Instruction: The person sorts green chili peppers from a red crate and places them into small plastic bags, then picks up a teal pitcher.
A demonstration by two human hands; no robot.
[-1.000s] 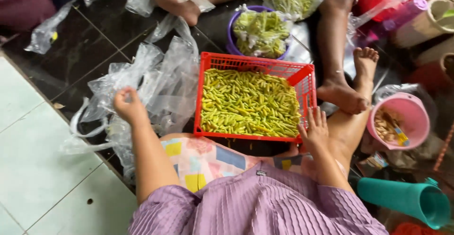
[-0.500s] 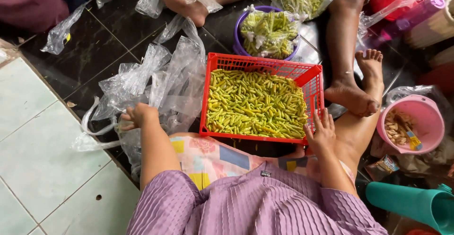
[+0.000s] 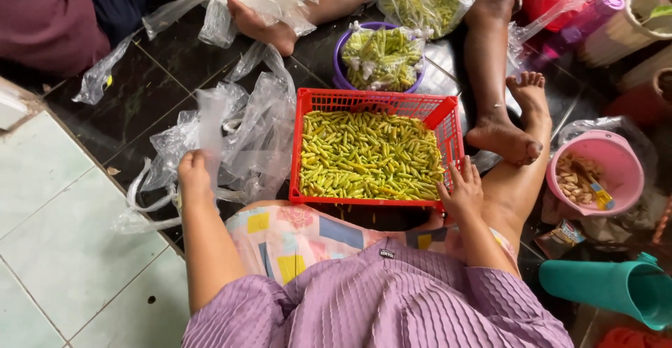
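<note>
Head view: crinkled clear bags [image 3: 238, 131], red lattice basket [image 3: 448, 120]

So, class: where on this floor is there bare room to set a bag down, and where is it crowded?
Free: the pale floor tiles left of the left hand, and the dark tile strip above the plastic bags. Crowded: around the red basket, with the right hand, purple bowl, feet and pink bucket.

The left hand [image 3: 194, 173] has drawn back from the heap of clear plastic bags [image 3: 231, 138] at nine o'clock of the red plastic basket of green chillies [image 3: 371, 153], now gripping one bag and lifting it upright. The right hand [image 3: 462, 190] has slid slightly along the basket's five o'clock corner.
</note>
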